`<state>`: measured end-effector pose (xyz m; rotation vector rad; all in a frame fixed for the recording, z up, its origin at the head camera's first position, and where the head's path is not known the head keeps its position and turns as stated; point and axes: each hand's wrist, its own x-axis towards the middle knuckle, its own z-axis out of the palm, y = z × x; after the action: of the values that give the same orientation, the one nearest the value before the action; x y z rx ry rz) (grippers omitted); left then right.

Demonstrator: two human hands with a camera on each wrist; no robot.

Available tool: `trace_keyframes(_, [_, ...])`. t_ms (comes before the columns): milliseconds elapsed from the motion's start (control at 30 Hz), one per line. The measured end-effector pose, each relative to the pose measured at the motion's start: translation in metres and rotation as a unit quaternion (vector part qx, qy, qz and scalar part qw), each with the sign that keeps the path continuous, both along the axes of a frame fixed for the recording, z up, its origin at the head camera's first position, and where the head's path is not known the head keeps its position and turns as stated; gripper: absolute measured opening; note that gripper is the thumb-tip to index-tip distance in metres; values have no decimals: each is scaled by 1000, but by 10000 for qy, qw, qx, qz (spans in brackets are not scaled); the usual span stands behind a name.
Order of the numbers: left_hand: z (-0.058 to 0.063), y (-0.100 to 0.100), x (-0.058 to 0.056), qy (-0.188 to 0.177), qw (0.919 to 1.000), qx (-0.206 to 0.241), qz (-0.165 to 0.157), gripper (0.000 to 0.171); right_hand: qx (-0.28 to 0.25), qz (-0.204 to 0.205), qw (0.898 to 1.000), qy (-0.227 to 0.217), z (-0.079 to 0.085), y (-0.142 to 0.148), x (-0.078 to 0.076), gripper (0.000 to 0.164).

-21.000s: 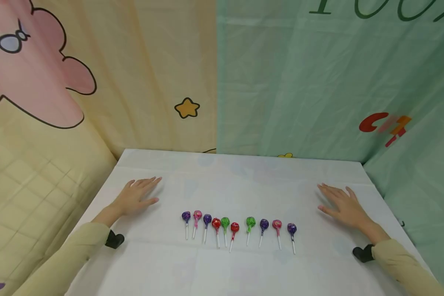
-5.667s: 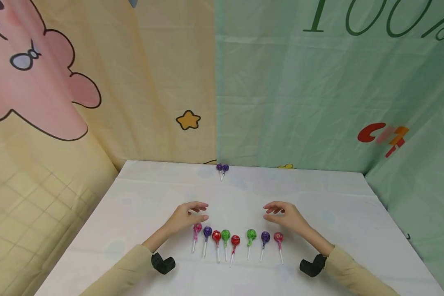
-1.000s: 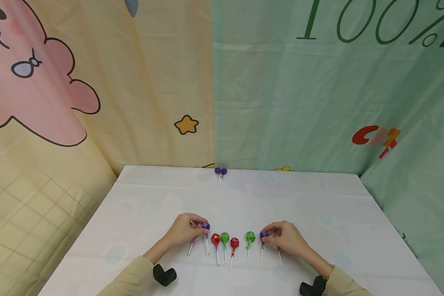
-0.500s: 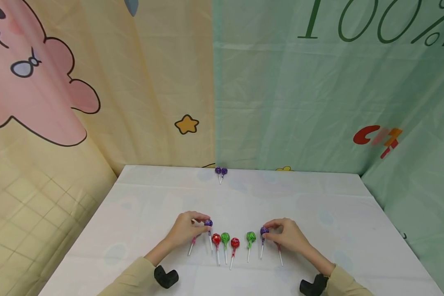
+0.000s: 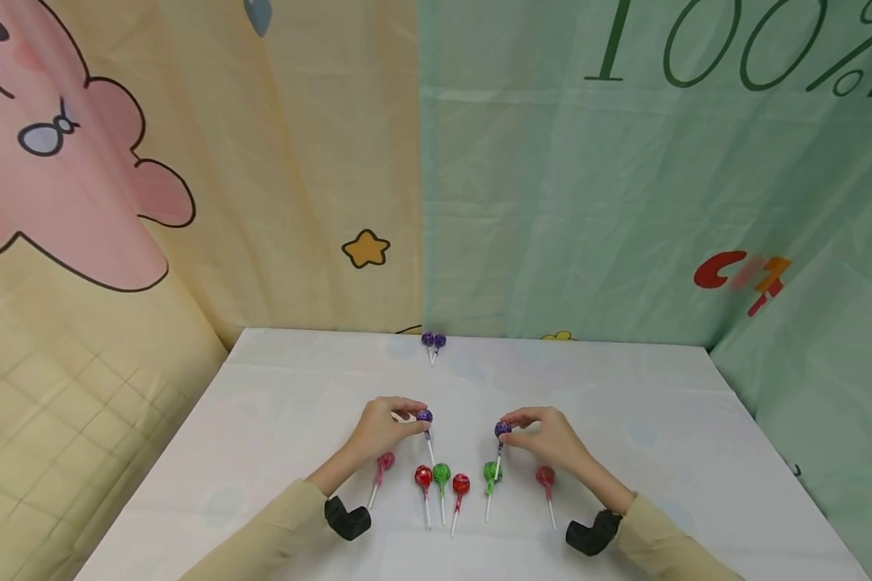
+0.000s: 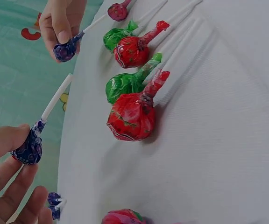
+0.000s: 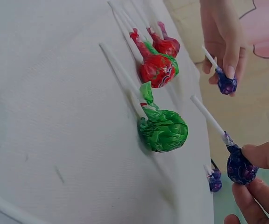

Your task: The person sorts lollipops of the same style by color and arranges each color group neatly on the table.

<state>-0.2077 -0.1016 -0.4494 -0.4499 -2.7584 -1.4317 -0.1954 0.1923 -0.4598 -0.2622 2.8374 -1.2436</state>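
Observation:
My left hand (image 5: 387, 428) pinches a purple-wrapped lollipop (image 6: 28, 148) by its candy head between thumb and fingers, its white stick pointing back toward me. A second purple lollipop (image 7: 241, 166) is pinched the same way by my right hand (image 5: 548, 438). Both are held above the table, beyond the row. In that row lie a pink lollipop (image 5: 385, 461) at the left, a red one (image 5: 423, 476), a green one (image 5: 442, 473), another red one (image 5: 461, 484), another green one (image 7: 165, 130) and a pink one (image 5: 546, 476) at the right.
Two purple lollipops (image 5: 433, 340) lie side by side at the far edge of the white table (image 5: 298, 379). Printed curtains (image 5: 538, 202) hang behind it and at both sides. A black wrist mount (image 5: 347, 519) sits on each forearm.
Both hands have lifted the purple lollipops out of the row and carried them forward and toward each other. The two outer pink lollipops are now uncovered; the left one lies tilted.

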Motion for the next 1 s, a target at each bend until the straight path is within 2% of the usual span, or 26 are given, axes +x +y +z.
trace_keyframes(233, [5,12,-18,-53,9999,-97,-13,24,-118,53,9999,46,2,-8,-19,22])
trace_keyframes(433, [10,22,-35,102,9996,-266,25,22,-229,161,9995,121,4,-10,-38,25])
trace_keyframes(667, [10,35,-53,412,9972,-626,-38,22,-310,89,9995,64,8,-13,-57,26])
trace_keyframes(867, [9,45,-69,386,9973,-604,145,22,-346,31,9993,127,14,-15,-73,28])
trace_keyframes(1000, [7,49,-80,532,9956,-736,248,23,-332,43,9994,79,14,-16,-83,28])
